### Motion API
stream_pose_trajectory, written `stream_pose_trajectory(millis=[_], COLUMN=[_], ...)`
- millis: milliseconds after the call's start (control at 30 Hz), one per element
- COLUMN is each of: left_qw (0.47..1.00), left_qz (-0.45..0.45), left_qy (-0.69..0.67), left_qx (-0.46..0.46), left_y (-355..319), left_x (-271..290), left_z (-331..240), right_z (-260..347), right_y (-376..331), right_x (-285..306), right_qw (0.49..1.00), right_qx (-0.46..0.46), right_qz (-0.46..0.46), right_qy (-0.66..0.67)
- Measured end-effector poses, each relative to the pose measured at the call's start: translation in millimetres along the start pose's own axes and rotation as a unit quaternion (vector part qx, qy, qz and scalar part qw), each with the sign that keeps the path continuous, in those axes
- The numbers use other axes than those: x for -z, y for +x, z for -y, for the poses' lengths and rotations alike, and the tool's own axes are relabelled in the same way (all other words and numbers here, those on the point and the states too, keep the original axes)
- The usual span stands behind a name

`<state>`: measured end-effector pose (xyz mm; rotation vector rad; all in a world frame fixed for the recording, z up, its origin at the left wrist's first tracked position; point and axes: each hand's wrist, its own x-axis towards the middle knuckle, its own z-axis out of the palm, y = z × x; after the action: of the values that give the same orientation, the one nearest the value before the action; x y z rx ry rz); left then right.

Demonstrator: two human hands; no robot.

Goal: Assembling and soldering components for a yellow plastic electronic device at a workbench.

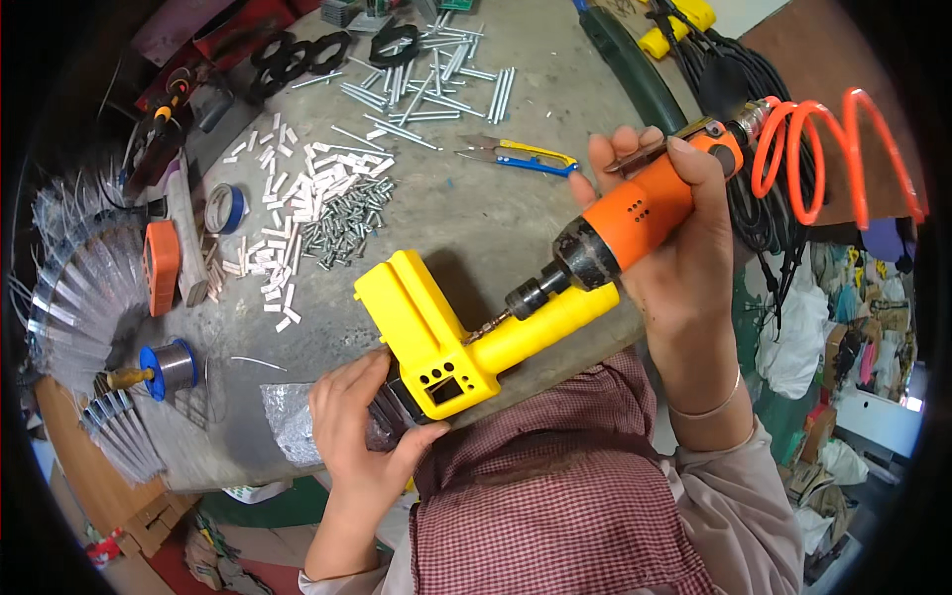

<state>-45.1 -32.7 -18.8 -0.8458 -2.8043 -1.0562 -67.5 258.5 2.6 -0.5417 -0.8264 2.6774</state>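
Note:
My right hand grips an orange air screwdriver with a black nose. Its bit points down to the left and meets the yellow plastic housing where the thick yellow handle joins the body. My left hand holds the housing's left end by a black part, thumb on the near side and fingers on the far side. Small round holes and a rectangular window show on the face toward me. The bit's very tip is partly hidden by the housing.
On the grey table lie short screws, white sleeves, long bolts, blue-and-yellow snips, blue tape and a solder spool. Bagged parts crowd the left. An orange coiled air hose trails from the screwdriver.

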Motion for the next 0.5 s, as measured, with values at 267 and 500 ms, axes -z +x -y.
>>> stream_pose_trajectory(millis=[267, 500], left_qw=[1.0, 1.0], left_qz=[-0.005, -0.009], left_qy=[-0.008, -0.012], left_qx=[0.017, -0.01], left_y=[-3.8, -2.6], left_x=[-2.5, -4.4], left_z=[4.1, 3.9], right_z=[-3.4, -9.3], right_y=[-3.3, -5.9], right_x=[-0.8, 13.7], right_qw=[0.999, 0.999], right_qx=[-0.028, -0.007], right_qz=[0.006, 0.046], right_qy=[0.025, 0.021])
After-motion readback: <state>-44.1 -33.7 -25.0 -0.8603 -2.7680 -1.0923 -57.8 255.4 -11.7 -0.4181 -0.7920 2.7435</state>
